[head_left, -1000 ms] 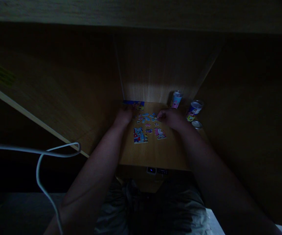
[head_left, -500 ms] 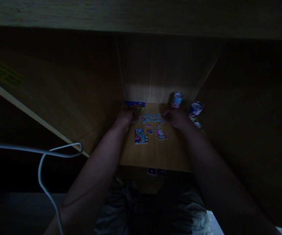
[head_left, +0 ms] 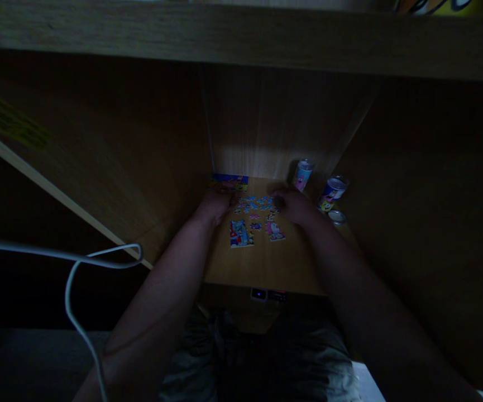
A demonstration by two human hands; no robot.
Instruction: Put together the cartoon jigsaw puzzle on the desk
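In dim light, loose jigsaw puzzle pieces [head_left: 250, 204], mostly light blue, lie on a wooden tabletop [head_left: 266, 268]. My left hand [head_left: 218, 204] rests at their left side, fingers curled and reaching to the nearest pieces. On the right side, my right hand [head_left: 291, 205] has its fingers bent together at the edge of the pieces; whatever is in either hand is too dark to make out. Closer to me sit a joined puzzle section [head_left: 240, 233] in blue and red, a pink joined section [head_left: 275, 230], and a small dark piece [head_left: 256, 226] between them.
A colourful picture card [head_left: 235, 182] lies at the back left. Two printed cans [head_left: 302, 174] [head_left: 333, 192] stand at the right, beside a round lid [head_left: 336, 217]. Wooden panels enclose the sides and back. A shelf edge [head_left: 241, 39] crosses above; a white cable [head_left: 73, 290] hangs left.
My right hand has shifted left, closer to the loose pieces. My left hand's fingers have reached slightly right over the pieces. The lid by the cans shows more fully, and the view has tilted slightly.
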